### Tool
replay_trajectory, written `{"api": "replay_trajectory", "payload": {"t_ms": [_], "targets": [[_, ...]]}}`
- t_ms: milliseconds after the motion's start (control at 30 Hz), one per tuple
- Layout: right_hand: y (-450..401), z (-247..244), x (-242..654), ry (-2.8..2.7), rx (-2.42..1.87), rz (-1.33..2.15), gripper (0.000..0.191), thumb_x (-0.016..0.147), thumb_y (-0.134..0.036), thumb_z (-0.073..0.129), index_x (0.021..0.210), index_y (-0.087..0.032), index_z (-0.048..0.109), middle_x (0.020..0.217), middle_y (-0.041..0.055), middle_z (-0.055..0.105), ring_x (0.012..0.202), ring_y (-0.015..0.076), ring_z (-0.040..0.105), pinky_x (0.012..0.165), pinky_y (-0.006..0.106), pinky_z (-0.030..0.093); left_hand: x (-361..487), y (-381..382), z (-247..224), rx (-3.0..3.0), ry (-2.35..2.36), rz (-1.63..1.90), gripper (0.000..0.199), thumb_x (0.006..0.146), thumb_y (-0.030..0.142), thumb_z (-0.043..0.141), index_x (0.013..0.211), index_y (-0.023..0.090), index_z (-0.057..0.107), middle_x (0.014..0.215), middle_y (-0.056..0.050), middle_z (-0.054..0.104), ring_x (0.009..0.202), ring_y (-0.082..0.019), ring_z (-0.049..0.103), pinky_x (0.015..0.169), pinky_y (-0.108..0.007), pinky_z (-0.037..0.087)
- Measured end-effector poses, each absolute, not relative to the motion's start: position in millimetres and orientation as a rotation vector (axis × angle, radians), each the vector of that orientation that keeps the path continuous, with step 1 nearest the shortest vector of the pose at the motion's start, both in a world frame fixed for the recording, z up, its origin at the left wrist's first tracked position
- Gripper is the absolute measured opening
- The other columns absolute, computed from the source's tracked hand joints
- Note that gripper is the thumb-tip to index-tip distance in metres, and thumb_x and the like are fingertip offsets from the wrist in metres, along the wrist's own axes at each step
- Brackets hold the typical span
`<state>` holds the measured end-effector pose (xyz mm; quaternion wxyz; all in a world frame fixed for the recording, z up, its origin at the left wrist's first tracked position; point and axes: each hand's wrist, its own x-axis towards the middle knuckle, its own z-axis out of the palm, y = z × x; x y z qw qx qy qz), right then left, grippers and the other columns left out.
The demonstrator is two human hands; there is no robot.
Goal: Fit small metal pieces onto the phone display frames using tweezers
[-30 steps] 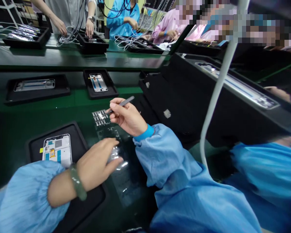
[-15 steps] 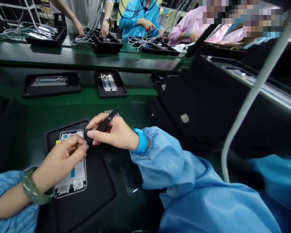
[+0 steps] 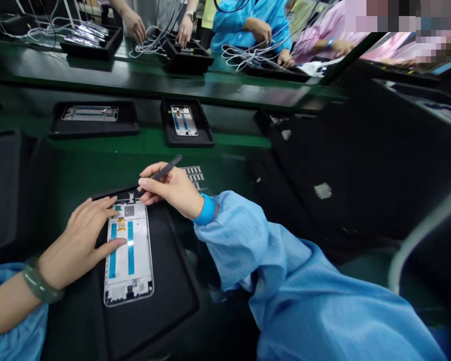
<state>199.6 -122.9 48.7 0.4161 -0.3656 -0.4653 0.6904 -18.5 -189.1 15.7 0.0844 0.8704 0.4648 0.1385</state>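
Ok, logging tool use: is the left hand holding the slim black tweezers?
No, the slim black tweezers are in the right hand, while the left hand rests on a silver phone frame.

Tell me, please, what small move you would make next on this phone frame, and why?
I'd probably lower the tweezers in the right hand onto the far end of the phone frame: that hand sits right there, and the left hand lies on the frame, steadying it.
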Motion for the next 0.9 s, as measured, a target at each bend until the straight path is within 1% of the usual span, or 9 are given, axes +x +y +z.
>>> {"api": "replay_trajectory", "payload": {"t_ms": [67, 167, 300, 467, 633, 900], "targets": [[-126.9, 43.8, 191.5, -1.159, -0.929, 1.769, 0.033, 0.064, -0.031, 0.073, 0.084, -0.015, 0.053, 0.063, -0.0037, 0.062, 0.052, 0.0094, 0.064, 0.049, 0.019, 0.056, -11.4, -204.7, 14.6, 2.562, 1.476, 0.472, 0.041, 0.079, 0.052, 0.052, 0.104, 0.019, 0.049, 0.125, -0.012, 0.049, 0.122, -0.027, 0.041, 0.107, -0.050, 0.022], [-132.9, 36.1, 181.8, -1.190, -0.937, 1.795, 0.032, 0.064, -0.033, 0.073, 0.082, -0.015, 0.053, 0.061, -0.0039, 0.060, 0.053, 0.0099, 0.064, 0.049, 0.020, 0.055, -3.6, -223.9, 14.1, 2.496, 1.570, 0.526, 0.041, 0.077, 0.051, 0.054, 0.101, 0.019, 0.049, 0.120, -0.013, 0.049, 0.117, -0.027, 0.043, 0.105, -0.051, 0.023], [-137.5, 28.5, 177.6, -1.367, -0.949, 1.758, 0.029, 0.068, -0.035, 0.070, 0.079, -0.015, 0.054, 0.058, -0.0029, 0.059, 0.054, 0.0112, 0.064, 0.052, 0.022, 0.055, -1.3, -233.0, 14.2, 2.446, 1.591, 0.571, 0.041, 0.078, 0.048, 0.055, 0.106, 0.019, 0.047, 0.120, -0.012, 0.049, 0.118, -0.027, 0.042, 0.105, -0.051, 0.025], [-138.5, 26.4, 179.6, -1.601, -0.998, 1.667, 0.027, 0.070, -0.035, 0.068, 0.081, -0.015, 0.054, 0.061, -0.0013, 0.060, 0.058, 0.0134, 0.065, 0.056, 0.024, 0.054, -1.4, -232.3, 16.6, 2.397, 1.605, 0.597, 0.033, 0.082, 0.037, 0.052, 0.108, 0.019, 0.048, 0.123, -0.010, 0.049, 0.121, -0.026, 0.041, 0.105, -0.050, 0.027], [-139.2, 26.1, 179.3, -1.686, -1.013, 1.620, 0.022, 0.075, -0.034, 0.063, 0.082, -0.016, 0.053, 0.062, -0.0012, 0.060, 0.059, 0.0140, 0.066, 0.057, 0.025, 0.054, -1.0, -232.1, 17.4, 2.371, 1.604, 0.594, 0.032, 0.081, 0.037, 0.053, 0.108, 0.019, 0.049, 0.122, -0.010, 0.049, 0.121, -0.026, 0.041, 0.105, -0.050, 0.028], [-138.7, 26.2, 179.4, -1.752, -0.989, 1.599, 0.021, 0.077, -0.034, 0.062, 0.082, -0.016, 0.053, 0.064, -0.0014, 0.060, 0.060, 0.0130, 0.066, 0.057, 0.024, 0.053, -0.6, -233.0, 18.4, 2.360, 1.602, 0.583, 0.034, 0.082, 0.037, 0.052, 0.110, 0.018, 0.048, 0.122, -0.010, 0.048, 0.122, -0.025, 0.039, 0.105, -0.049, 0.029]]}}
